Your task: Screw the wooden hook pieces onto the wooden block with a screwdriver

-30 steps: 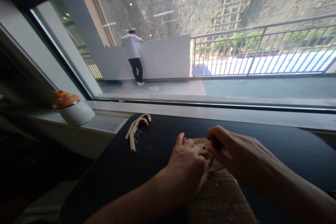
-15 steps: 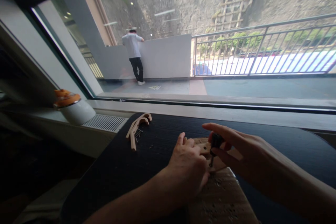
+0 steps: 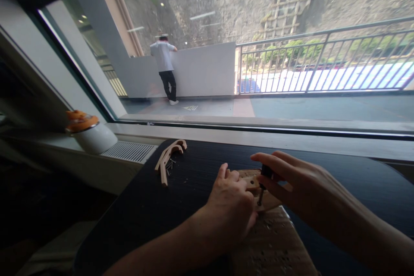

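Note:
My right hand (image 3: 289, 174) has its thumb and fingers around the black handle of a screwdriver (image 3: 266, 171), with the index finger stretched out past it. The thin shaft points down, and its tip meets a light wooden piece (image 3: 270, 202). My left hand (image 3: 231, 200) is closed over the left side of this wooden work, and its fingertips are partly hidden. A hole shows in the wood (image 3: 252, 182) between the hands. Under the work lies a thick wooden board (image 3: 274, 241) with many small holes, reaching toward me.
Curved wooden hooks (image 3: 164, 168) lie on the dark table (image 3: 139, 211) at the left, with several loose screws (image 3: 170, 165) beside them. A white container with an orange top (image 3: 92, 133) leans on the sill. Beyond the window, a person (image 3: 164, 67) stands at a wall.
My right hand and the screwdriver handle have shifted slightly, and the grip of the fingers has turned a little. My left hand stays in place.

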Demonstrator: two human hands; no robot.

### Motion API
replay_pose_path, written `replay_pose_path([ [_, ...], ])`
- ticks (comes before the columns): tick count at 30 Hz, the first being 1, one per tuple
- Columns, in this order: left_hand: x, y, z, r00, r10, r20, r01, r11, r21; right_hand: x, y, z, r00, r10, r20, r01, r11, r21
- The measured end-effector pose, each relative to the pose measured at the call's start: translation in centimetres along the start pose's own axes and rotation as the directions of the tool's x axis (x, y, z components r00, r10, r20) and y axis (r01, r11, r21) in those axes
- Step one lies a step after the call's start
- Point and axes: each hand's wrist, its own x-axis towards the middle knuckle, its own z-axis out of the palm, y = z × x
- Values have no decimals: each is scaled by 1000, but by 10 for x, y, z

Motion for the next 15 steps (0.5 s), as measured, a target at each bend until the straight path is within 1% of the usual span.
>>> replay_pose_path([
  [2,0,0,0,1000,2,1,-2,1000,1,-1,-2,0,1000,-29,-3,29,1000,11],
  [4,-1,1,1,1000,2,-6,-2,1000,0,-2,-5,0,999,-45,13,44,996,76],
  [6,-1,2,1,1000,1,-8,-1,1000,-4,-3,-6,0,998,-37,44,30,988,153],
  [8,-1,2,1,1000,-1,-8,1,1000,-7,-3,-7,1,998,2,65,-15,980,199],
  [11,0,2,0,1000,3,6,-3,1000,-5,-2,-7,0,997,53,52,-62,981,185],
  [15,0,0,0,1000,2,14,-2,1000,9,1,-6,-3,997,77,2,-76,985,156],
])
